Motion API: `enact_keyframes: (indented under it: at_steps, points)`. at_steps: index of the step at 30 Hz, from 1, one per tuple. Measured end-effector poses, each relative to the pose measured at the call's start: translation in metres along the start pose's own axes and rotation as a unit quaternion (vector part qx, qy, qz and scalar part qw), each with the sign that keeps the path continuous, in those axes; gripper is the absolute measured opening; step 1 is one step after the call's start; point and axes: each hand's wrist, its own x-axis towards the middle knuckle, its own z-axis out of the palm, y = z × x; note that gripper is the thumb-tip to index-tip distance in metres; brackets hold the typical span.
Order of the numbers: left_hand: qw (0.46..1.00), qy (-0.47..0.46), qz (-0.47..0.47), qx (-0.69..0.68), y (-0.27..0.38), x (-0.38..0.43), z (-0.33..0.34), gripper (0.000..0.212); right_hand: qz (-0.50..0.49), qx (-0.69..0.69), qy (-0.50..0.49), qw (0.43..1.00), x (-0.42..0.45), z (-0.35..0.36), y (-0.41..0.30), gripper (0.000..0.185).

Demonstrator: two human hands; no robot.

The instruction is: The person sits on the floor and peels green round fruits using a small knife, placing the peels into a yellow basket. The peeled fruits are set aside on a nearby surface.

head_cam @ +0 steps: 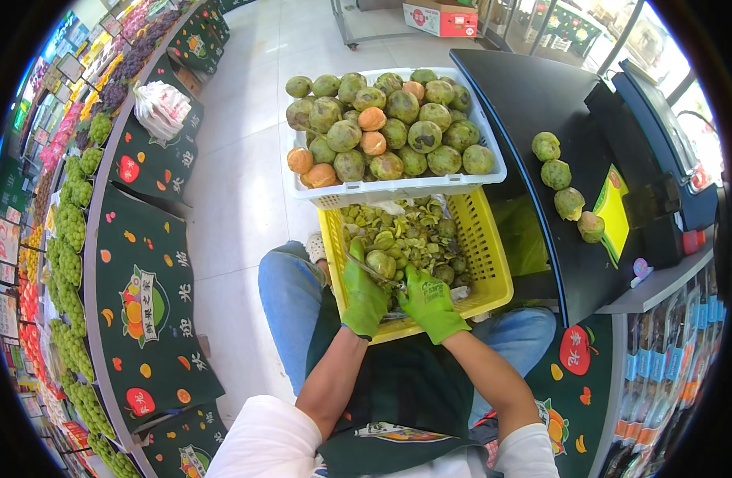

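Both hands wear green work gloves and are low over a yellow plastic basket (491, 263) between the knees. My left hand (365, 296) curls around a green-husked fruit (380, 264) that looks like a walnut. A thin curved metal piece (366, 267) crosses beside that hand; its kind is unclear. The fingers of my right hand (433, 299) bend inward close to the same fruit, near a small metallic end. Whatever they grip is mostly hidden. Green husk pieces (411, 230) fill much of the basket, with several round fruits (445, 273) among them.
A white crate (396, 191) heaped with green fruits (343, 136) and a few tan husked ones (372, 118) sits across the basket's far rim. Several fruits (555, 174) line the black counter (515, 95) at right. Grape displays (70, 227) run along the left.
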Motion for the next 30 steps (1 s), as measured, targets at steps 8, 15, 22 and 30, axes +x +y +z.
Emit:
enact_keyframes:
  at_steps: [8, 15, 22, 30]
  points:
    - [0.993, 0.093, -0.005, -0.070, -0.022, 0.019, -0.009, 0.053, 0.117, 0.095, 0.041, 0.988, 0.011, 0.049, -0.003, 0.052]
    - [0.999, 0.033, 0.039, 0.003, -0.029, 0.028, -0.025, 0.035, 0.204, 0.252, 0.062, 0.944, 0.008, 0.054, -0.013, 0.024]
    - [0.995, -0.035, -0.074, -0.064, 0.011, 0.019, -0.024, 0.044, 0.119, 0.101, 0.044, 0.987, 0.003, 0.013, 0.007, 0.043]
    - [0.972, -0.062, -0.186, -0.133, 0.020, 0.009, -0.007, 0.049, 0.016, -0.009, -0.027, 0.999, 0.003, -0.008, 0.008, 0.046]
